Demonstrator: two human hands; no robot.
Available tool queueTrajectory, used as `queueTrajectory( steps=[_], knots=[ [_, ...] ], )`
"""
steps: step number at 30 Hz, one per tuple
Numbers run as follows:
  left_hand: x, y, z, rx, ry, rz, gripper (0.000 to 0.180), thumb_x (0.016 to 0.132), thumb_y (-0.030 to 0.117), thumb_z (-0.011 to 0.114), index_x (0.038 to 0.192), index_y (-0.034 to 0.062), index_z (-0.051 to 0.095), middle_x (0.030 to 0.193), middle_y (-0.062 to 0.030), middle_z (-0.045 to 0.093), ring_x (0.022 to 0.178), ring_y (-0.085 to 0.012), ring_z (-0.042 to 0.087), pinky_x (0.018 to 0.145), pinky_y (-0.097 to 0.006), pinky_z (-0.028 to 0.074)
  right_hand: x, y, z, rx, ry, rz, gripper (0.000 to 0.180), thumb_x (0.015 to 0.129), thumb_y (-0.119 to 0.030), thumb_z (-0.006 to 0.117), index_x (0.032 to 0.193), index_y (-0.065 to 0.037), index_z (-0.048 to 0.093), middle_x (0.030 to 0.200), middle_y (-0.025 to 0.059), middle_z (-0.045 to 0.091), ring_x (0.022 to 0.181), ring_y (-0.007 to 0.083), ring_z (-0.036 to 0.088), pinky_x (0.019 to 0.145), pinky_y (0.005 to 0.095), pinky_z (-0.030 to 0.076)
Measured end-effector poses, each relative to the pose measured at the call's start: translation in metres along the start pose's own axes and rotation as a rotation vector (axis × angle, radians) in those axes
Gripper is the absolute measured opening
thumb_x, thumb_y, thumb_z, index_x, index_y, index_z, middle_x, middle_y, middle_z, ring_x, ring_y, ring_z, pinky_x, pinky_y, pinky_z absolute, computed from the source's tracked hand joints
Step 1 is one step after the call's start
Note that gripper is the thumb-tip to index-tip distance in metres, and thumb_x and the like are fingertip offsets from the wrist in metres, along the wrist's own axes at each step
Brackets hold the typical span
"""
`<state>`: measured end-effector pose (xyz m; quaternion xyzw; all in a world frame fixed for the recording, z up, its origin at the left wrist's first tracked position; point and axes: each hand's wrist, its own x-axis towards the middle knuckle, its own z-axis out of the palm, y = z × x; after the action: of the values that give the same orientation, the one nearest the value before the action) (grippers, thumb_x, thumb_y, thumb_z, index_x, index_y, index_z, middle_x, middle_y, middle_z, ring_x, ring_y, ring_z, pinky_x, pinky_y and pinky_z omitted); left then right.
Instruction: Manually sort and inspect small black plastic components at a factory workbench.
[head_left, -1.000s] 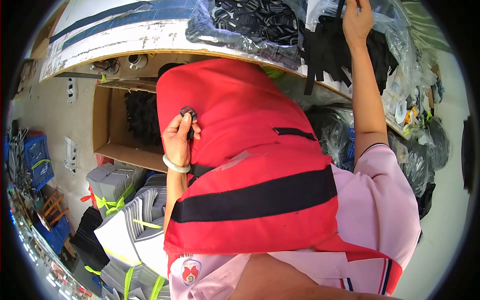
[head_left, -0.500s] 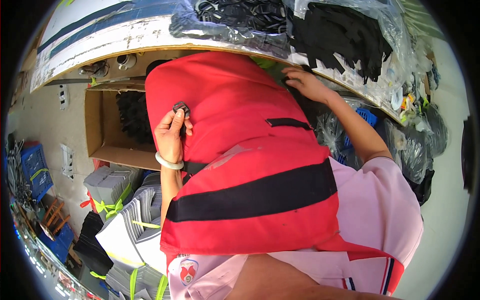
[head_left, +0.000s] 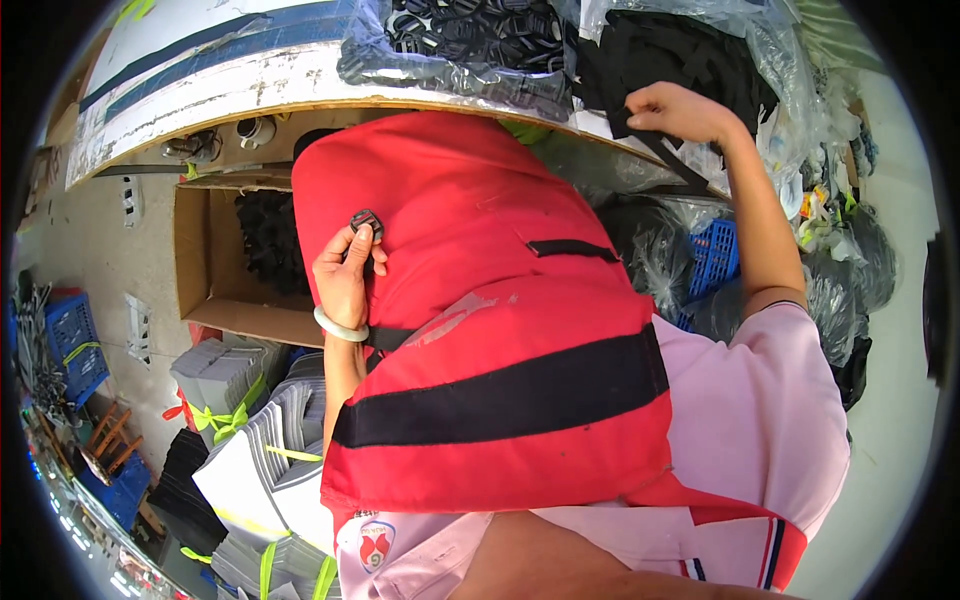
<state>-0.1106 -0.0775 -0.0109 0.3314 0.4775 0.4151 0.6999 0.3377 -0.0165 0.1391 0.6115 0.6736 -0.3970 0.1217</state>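
Right hand (head_left: 680, 110) now pulls black webbing strap (head_left: 665, 155) off tabletop (head_left: 250, 85), pinching it; left hand (head_left: 345, 280) keeps pinching small black plastic buckle (head_left: 366, 222) against red padded vest (head_left: 490, 320).

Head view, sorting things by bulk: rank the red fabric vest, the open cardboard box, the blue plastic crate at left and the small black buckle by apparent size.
1. Red fabric vest, though nearest the camera
2. Open cardboard box
3. Blue plastic crate
4. Small black buckle

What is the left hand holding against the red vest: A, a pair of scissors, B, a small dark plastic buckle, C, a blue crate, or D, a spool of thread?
B: the left hand pinches a small dark buckle at its fingertips, against the red vest.
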Motion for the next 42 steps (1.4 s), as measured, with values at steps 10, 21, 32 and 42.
queueTrajectory(
  steps=[10, 21, 32, 42],
  knots=[
    [-0.003, 0.016, 0.013, 0.063, -0.004, 0.032, 0.018, 0.094, 0.015, 0.059, 0.09, -0.0016, 0.065, 0.065, -0.0019, 0.06, 0.051, -0.0055, 0.051, 0.048, -0.019, 0.039, 0.046, -0.136, 0.082, 0.725, 0.071, -0.116, 0.019, 0.092, -0.021, 0.06, 0.097, -0.004, 0.063, 0.071, -0.0006, 0.058, 0.06, 0.0066, 0.055, 0.054, 0.0209, 0.046],
    [-0.019, 0.024, 0.015, 0.09, 0.173, 0.231, 0.015, 0.088, 0.005, 0.065, 0.1, -0.0015, 0.069, 0.071, -0.0014, 0.062, 0.056, -0.0059, 0.054, 0.049, -0.019, 0.041, 0.099, -0.215, 0.147, 1.098, -0.262, -0.205, 0.026, 0.094, -0.027, 0.057, 0.085, -0.002, 0.06, 0.063, 0.0004, 0.053, 0.046, 0.0068, 0.049, 0.044, 0.0215, 0.042],
    [-0.011, 0.022, 0.004, 0.662, 0.259, 0.646, 0.012, 0.08, 0.005, 0.069, 0.091, 0.0018, 0.069, 0.068, -0.0122, 0.058, 0.06, -0.0238, 0.059, 0.055, -0.031, 0.045, 0.11, -0.222, 0.162, 1.133, -0.027, -0.27, 0.03, 0.091, -0.024, 0.063, 0.109, 0.0, 0.054, 0.065, 0.0023, 0.058, 0.052, 0.0083, 0.053, 0.049, 0.0197, 0.041],
    [-0.016, 0.022, 0.007, 0.841, 0.27, 0.616, 0.014, 0.078, 0.004, 0.071, 0.091, 0.0009, 0.069, 0.075, -0.0122, 0.064, 0.064, -0.022, 0.062, 0.057, -0.029, 0.046, 0.117, -0.216, 0.161, 1.056, -0.125, -0.317, 0.037, 0.093, -0.027, 0.061, 0.116, 0.001, 0.056, 0.073, 0.0031, 0.061, 0.059, 0.0086, 0.058, 0.058, 0.0197, 0.044]
  ],
)
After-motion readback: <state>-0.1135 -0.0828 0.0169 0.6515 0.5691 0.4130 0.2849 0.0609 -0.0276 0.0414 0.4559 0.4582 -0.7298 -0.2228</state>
